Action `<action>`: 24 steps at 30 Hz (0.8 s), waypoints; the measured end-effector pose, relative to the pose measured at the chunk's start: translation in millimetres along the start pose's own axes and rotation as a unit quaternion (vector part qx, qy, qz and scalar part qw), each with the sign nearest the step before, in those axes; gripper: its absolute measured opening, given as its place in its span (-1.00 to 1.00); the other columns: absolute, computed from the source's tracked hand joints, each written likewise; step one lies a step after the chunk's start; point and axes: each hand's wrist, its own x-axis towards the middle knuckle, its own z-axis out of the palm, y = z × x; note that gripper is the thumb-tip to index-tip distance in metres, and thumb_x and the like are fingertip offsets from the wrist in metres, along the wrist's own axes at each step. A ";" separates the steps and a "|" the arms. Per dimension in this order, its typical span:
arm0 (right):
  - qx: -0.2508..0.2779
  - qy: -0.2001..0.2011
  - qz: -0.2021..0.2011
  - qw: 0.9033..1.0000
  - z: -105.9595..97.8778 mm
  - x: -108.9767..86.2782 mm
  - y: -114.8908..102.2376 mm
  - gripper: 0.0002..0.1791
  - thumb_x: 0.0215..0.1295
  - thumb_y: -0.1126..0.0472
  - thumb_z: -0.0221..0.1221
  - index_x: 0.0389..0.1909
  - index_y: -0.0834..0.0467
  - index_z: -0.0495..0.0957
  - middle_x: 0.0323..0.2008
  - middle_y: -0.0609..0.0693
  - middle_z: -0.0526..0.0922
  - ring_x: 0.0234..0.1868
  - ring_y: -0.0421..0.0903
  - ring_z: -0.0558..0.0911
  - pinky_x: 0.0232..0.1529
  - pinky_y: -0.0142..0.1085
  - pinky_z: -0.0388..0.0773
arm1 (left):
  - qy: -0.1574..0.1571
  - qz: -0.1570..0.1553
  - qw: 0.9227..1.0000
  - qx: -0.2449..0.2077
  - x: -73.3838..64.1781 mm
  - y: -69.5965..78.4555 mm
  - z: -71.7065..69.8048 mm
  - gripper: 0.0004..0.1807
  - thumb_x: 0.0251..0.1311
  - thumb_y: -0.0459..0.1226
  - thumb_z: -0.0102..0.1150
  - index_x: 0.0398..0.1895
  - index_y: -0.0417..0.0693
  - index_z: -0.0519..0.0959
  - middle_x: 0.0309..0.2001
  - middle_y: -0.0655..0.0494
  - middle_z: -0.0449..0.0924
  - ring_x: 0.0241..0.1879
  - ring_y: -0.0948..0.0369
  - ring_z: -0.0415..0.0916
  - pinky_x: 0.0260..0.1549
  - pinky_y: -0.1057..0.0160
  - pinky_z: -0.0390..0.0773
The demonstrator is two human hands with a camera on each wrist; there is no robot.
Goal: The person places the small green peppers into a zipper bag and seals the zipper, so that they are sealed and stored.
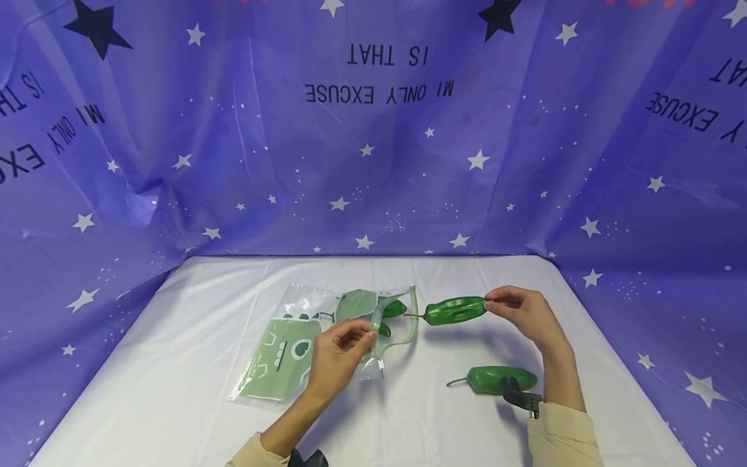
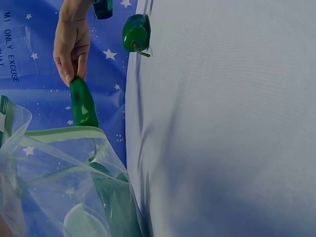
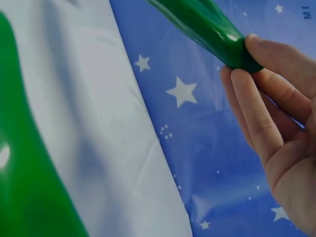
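Left hand: pinching the bag; best hold its rim wide.
Right hand: pinching the pepper's tip; ease in stem-first, avoiding snags.

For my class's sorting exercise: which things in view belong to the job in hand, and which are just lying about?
Job in hand:
monster-print zip bag, in the left hand's grip
held green pepper, in the right hand's grip
bagged green peppers
loose green pepper, probably

Just setting:
white tablecloth
purple starry backdrop
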 end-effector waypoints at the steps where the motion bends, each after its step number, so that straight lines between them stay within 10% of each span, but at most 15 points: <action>1: -0.003 0.004 0.000 1.000 0.8 1.0 -1.2 -0.64 0.12 0.01 0.35 -0.16 0.17 0.64 -0.26 0.03 0.70 -0.23 -0.23 0.63 -0.23 -0.42 0.54 | 0.000 0.001 1.000 0.000 -0.1 0.0 0.1 -0.89 0.01 -0.58 0.29 -0.37 -0.38 0.60 -0.48 -0.11 0.60 -0.53 0.25 0.55 -0.54 0.37 0.61; 24: -0.044 0.054 -0.057 0.996 48.9 13.1 -36.5 -0.85 -0.01 0.13 0.44 -0.44 0.04 0.68 -0.48 -0.09 0.70 -0.42 -0.16 0.66 -0.42 -0.30 0.56 | -0.010 0.024 1.000 -0.013 2.3 -11.3 4.3 -0.88 0.00 -0.61 0.27 -0.36 -0.39 0.60 -0.47 -0.19 0.58 -0.52 0.24 0.55 -0.54 0.38 0.61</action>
